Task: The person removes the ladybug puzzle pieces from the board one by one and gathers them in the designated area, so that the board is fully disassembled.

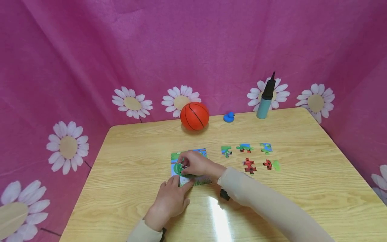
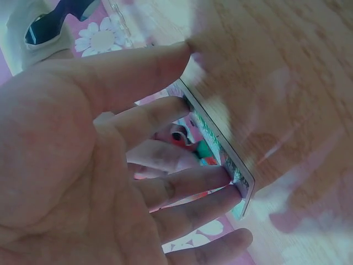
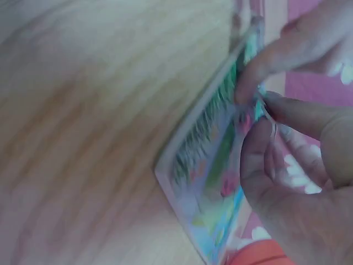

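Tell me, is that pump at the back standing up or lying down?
Standing up. The pump rests on its base at the table's far edge, nozzle pointing upward.

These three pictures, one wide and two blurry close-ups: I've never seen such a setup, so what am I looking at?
No machine: a person wears three cameras. The wide picture comes from the head, the close-ups from each wrist. On the pale wooden table lies a rectangular colourful jigsaw puzzle board. The left hand rests straight fingers on its near edge; the right hand pinches a green puzzle piece over it. Loose puzzle pieces lie to the right. Behind stand an orange ball, a small blue duck and a teal hand pump.
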Available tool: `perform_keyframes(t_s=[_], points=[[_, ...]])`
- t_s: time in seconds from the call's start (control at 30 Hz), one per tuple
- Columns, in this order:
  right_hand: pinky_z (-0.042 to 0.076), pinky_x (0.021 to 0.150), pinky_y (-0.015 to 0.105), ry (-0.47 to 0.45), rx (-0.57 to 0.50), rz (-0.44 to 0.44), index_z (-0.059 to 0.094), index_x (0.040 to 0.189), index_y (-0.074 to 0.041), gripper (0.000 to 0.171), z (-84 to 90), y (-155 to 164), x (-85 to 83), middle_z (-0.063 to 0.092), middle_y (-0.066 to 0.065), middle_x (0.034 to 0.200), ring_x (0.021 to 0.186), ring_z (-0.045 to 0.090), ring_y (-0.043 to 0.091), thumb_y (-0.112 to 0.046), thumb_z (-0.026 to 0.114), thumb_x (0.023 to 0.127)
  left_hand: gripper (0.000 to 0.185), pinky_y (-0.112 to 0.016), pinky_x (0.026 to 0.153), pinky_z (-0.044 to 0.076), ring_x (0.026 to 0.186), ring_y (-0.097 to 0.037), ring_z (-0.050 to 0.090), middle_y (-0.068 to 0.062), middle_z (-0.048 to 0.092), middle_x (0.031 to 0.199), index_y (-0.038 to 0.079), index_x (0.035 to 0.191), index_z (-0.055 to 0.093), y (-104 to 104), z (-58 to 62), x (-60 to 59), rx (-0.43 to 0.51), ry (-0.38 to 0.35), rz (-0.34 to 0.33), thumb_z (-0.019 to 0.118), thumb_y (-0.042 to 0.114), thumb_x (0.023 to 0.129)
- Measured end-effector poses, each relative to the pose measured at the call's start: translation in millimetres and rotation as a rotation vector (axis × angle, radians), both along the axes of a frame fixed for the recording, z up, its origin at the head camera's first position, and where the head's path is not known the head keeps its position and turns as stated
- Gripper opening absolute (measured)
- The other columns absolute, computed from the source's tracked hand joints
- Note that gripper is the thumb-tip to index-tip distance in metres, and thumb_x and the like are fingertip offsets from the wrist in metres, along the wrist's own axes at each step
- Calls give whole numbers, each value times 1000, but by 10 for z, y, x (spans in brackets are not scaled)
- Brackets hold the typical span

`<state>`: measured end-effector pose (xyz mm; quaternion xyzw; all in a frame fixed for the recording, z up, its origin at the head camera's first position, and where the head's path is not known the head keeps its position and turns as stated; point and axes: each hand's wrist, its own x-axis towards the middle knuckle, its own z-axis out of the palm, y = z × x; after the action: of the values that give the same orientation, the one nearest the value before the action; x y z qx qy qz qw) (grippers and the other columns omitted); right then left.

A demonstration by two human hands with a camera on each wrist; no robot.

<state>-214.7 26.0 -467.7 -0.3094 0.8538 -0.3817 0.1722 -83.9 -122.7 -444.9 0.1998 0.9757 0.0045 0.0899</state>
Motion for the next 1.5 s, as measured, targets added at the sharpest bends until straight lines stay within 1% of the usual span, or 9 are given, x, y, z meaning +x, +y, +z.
perform_keyframes(t_s=[0.1, 0.27, 0.47, 0.57, 0.77, 1.0, 1.23, 1.37, 1.5], points=[[50, 68, 21, -20, -67, 15, 70, 113, -7, 23, 8, 102, -33, 68, 4, 87, 74, 58, 10, -5, 79, 92, 58, -52, 91, 52, 123, -33, 56, -13, 53, 117, 31, 150, 59, 0, -5, 9, 9, -16, 11, 76, 38, 95], [55, 67, 23, -58, -70, 25, 72, 113, -10, 20, 81, 369, -88, 71, 4, 87, 74, 64, 11, -4, 76, 94, 58, -56, 98, 51, 128, -36, 55, -16, 54, 124, 30, 150, 58, 2, -22, 15, 16, -40, 19, 75, 39, 95], [57, 70, 24, -69, -39, 90, 74, 109, -5, 17, 185, 795, -135, 75, 10, 85, 73, 67, 11, 2, 74, 93, 57, -58, 102, 50, 130, -38, 56, -17, 56, 127, 29, 150, 59, 15, -15, -17, 32, -18, 32, 75, 39, 95], [58, 71, 25, -89, 5, 111, 73, 108, -4, 17, 211, 1021, -128, 77, 12, 86, 74, 69, 11, 3, 75, 92, 57, -59, 103, 49, 131, -38, 56, -18, 56, 129, 29, 150, 59, 16, -12, -25, 32, -24, 39, 75, 38, 96], [56, 66, 25, -143, 94, 106, 73, 106, -4, 17, 182, 1365, -116, 77, 11, 84, 69, 67, 10, 3, 77, 91, 57, -60, 105, 48, 132, -39, 55, -18, 56, 130, 28, 150, 59, 14, -17, -15, 49, -48, 56, 75, 37, 96], [52, 68, 22, -8, 169, 87, 74, 99, -7, 13, 113, 1504, -151, 70, 1, 80, 71, 60, 7, -5, 82, 89, 57, -59, 102, 49, 129, -38, 56, -17, 57, 127, 27, 149, 60, 19, -4, -16, 60, -19, 44, 76, 37, 95], [49, 67, 22, 21, 207, 73, 73, 99, -8, 19, 76, 1504, -152, 66, -1, 78, 71, 55, 8, -9, 87, 86, 56, -59, 102, 49, 129, -39, 56, -18, 57, 127, 26, 147, 61, 28, -6, -16, 65, -15, 42, 76, 36, 95], [48, 69, 22, 40, 223, 77, 73, 97, -9, 18, 61, 1507, -157, 67, -2, 81, 72, 54, 7, -8, 87, 85, 56, -63, 107, 46, 129, -41, 57, -19, 57, 127, 26, 147, 61, 25, -5, -30, 65, -23, 42, 76, 37, 95], [47, 68, 22, 83, 209, 106, 73, 98, -9, 17, 62, 1506, -157, 67, -1, 80, 70, 53, 6, -9, 86, 87, 55, -68, 115, 38, 129, -42, 56, -18, 56, 125, 28, 147, 61, 15, 4, -58, 64, -40, 44, 76, 38, 94]])
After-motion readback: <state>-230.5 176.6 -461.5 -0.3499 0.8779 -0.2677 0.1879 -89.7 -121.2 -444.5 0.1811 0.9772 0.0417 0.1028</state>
